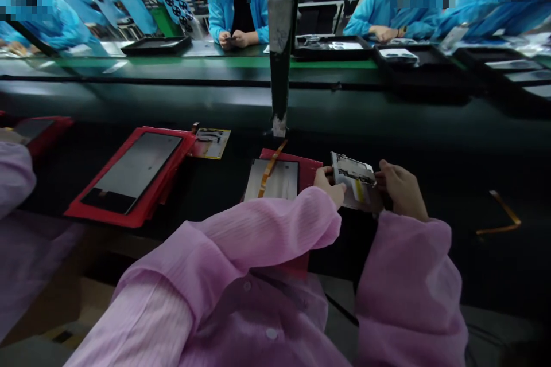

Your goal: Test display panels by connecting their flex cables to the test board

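Observation:
A thin panel [353, 175] with black and silver parts along its top and a yellow strip is held between my two hands. My left hand [330, 186] grips its left edge, and my right hand [400, 188] closes on its right edge. Left of them, partly behind my left sleeve, a grey plate [284, 175] lies on a red sheet [312, 170], crossed by an orange flex strip [267, 175]. Another bent orange strip [512, 218] rests on the black surface at the right.
A grey and black panel [138, 163] lies on red sheets [77, 206] at the left, beside a small yellow-edged panel [215, 143]. A post [279, 57] stands ahead. Beyond are black trays [426, 69] and people in blue. A pink sleeve [15, 175] shows far left.

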Motion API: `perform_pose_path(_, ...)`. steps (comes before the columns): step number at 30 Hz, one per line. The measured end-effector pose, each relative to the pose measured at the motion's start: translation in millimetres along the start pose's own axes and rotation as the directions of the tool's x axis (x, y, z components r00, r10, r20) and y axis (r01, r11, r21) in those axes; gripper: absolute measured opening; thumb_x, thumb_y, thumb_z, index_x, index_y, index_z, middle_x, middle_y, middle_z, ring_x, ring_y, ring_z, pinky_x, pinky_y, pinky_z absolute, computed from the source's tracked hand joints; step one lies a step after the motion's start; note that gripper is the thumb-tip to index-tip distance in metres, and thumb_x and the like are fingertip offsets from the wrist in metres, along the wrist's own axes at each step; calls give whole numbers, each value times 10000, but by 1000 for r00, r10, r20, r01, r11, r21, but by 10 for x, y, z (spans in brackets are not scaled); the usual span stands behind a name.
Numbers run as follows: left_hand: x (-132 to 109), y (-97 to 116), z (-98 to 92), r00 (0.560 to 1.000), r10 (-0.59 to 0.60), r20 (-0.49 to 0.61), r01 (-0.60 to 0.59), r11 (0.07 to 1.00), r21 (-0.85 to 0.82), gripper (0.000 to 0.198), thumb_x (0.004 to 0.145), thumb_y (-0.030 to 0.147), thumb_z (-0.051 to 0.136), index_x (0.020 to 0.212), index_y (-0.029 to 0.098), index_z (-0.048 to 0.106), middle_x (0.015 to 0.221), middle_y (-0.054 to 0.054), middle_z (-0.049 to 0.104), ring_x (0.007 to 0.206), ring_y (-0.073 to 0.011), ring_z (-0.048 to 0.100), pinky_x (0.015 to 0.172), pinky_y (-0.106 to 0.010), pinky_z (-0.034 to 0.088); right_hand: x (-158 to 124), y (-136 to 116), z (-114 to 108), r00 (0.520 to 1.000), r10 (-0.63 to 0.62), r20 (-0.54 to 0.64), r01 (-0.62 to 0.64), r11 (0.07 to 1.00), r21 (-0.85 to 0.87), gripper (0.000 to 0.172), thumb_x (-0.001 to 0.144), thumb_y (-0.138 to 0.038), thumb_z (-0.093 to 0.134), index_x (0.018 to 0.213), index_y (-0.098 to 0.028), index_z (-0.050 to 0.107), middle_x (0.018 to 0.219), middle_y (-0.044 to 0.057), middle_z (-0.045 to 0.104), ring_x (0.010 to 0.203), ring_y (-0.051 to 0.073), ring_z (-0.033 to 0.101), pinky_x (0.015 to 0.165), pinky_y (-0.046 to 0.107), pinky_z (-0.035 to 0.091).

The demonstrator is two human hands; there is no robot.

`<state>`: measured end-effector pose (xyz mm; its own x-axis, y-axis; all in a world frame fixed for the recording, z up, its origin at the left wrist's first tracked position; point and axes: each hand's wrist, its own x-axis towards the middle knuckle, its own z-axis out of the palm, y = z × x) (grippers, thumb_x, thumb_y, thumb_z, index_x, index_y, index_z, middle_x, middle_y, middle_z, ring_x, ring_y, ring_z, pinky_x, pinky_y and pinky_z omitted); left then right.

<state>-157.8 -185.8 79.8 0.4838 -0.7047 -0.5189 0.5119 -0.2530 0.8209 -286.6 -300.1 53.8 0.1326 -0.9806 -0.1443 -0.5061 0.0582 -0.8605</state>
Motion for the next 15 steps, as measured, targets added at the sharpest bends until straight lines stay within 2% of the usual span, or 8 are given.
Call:
perform_pose_path(2,-15,107,-133,1000,8,-1,-8,998,-69,452,746,-45,637,1084,230,514,1063,-67,670,991,-190,671,938,-360,507,-60,-57,29,994,35,108,-60,968,244,332,867,-467,604,1105,-235,602,1128,116,668,879,222,684,701,323,559)
perform_pose_path(5,-54,273,-386,1000,-1,16,3,987,-164,456,736,-50,658,1068,221,504,1053,-55,667,918,-165,676,851,-324,533,-189,-206,88,980,63,189,-134,911,391,480,799,-381,706,1236,-288,531,1198,86,645,881,196,686,618,270,549)
perform_pose_path(8,-106,415,-661,999,-16,45,26,971,-236,416,780,-48,607,1090,204,494,958,-40,666,773,-139,659,717,-286,541,-303,-371,207,941,-26,337,-146,869,473,456,759,-310,710,1196,-269,587,1115,63,680,906,184,686,670,256,565)
perform_pose_path(11,-164,508,-934,998,0,58,17,954,-301,385,835,-54,525,1122,200,490,943,-27,662,733,-119,645,657,-251,529,-385,-511,392,862,-172,477,-106,859,501,425,725,-321,745,1132,-245,646,1070,53,705,898,188,694,725,277,577)
perform_pose_path(15,-195,593,-1373,998,-9,59,30,931,-365,349,819,-65,554,1067,182,554,962,-33,659,754,-111,646,664,-220,525,-494,-705,618,796,-263,545,-62,861,505,442,722,-346,778,1127,-208,669,1080,67,714,876,182,695,745,287,574)
